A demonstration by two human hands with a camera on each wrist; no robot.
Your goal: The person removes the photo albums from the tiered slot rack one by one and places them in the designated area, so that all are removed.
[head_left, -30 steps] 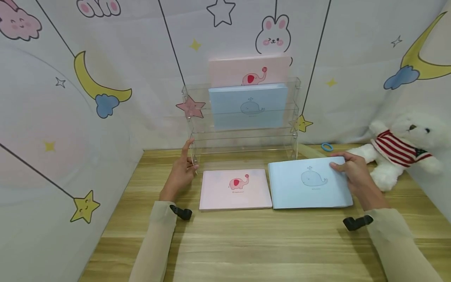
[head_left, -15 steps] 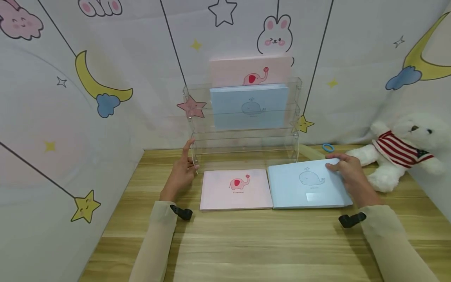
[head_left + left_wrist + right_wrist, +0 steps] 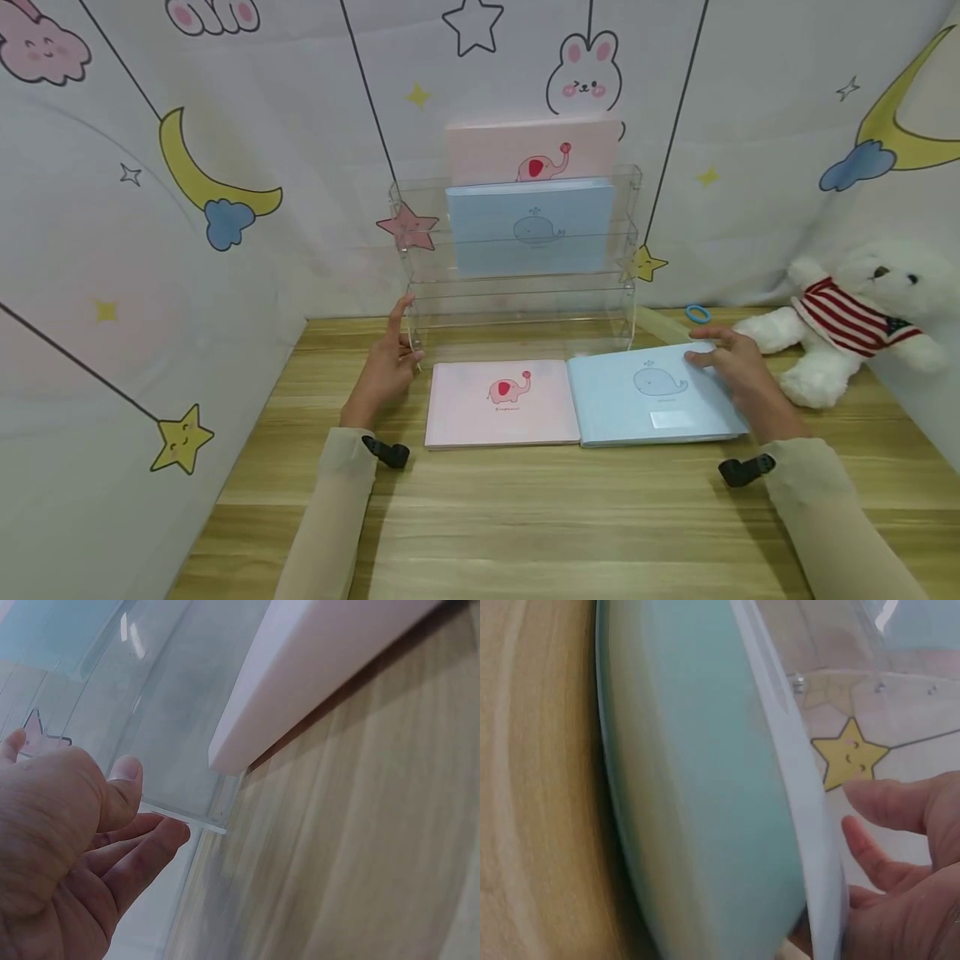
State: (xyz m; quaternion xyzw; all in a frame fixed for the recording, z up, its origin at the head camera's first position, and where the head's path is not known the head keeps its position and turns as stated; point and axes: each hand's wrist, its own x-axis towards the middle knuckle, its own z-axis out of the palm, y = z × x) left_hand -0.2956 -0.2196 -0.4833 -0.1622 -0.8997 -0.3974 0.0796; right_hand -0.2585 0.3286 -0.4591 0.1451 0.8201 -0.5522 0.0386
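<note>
A blue whale-picture book (image 3: 630,408) lies tilted on the table, its far right side raised. At its far right corner is my right hand (image 3: 738,375). In the right wrist view, thumb and forefinger are apart with nothing between them, while a lower fingertip (image 3: 802,930) touches behind the book's edge. A pink elephant-picture book (image 3: 465,404) lies flat beside it. My left hand (image 3: 385,367) touches the left side of the clear acrylic rack (image 3: 517,308), forefinger stretched up along the panel. In the left wrist view, thumb and other fingers are loosely apart near its front corner.
The rack holds an upright blue whale book (image 3: 487,233) and, above and behind, a pink elephant book (image 3: 480,150). A white teddy bear (image 3: 847,308) in a striped shirt sits at right, near a blue ring (image 3: 697,313). A patterned cloth wall (image 3: 300,83) stands behind.
My right hand has moved slightly left and inward, and the blue book's raised far side has sunk towards the table. My left hand has stayed at the rack.
</note>
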